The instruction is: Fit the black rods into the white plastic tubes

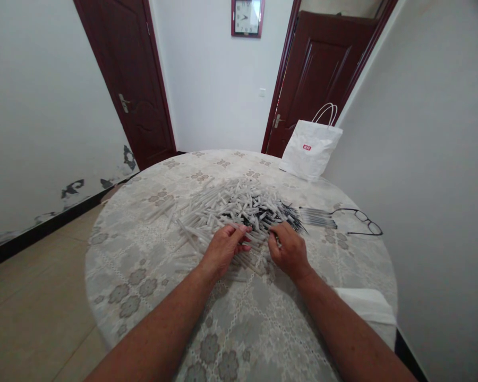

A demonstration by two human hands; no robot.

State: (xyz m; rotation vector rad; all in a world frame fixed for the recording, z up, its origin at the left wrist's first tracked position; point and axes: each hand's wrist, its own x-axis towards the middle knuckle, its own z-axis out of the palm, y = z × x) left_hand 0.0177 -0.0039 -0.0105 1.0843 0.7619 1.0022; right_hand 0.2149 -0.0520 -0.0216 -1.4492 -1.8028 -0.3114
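Both hands rest palm-down at the near edge of the pile of tubes [231, 212] on the desk [143, 265]: the left hand [223, 249] has its fingers [242, 229] loosely curled over several tubes, and the right hand [289, 249] has its fingers bent inward, seemingly pinching one thin piece (whether it is actually held cannot be told). The pile lies directly ahead of both hands, touching the fingertips, its tubes pointing mostly away and leftward, with dark refills [290, 215] nearer the right hand. Farther right lie glasses [362, 220], and beyond them a bag [310, 148].
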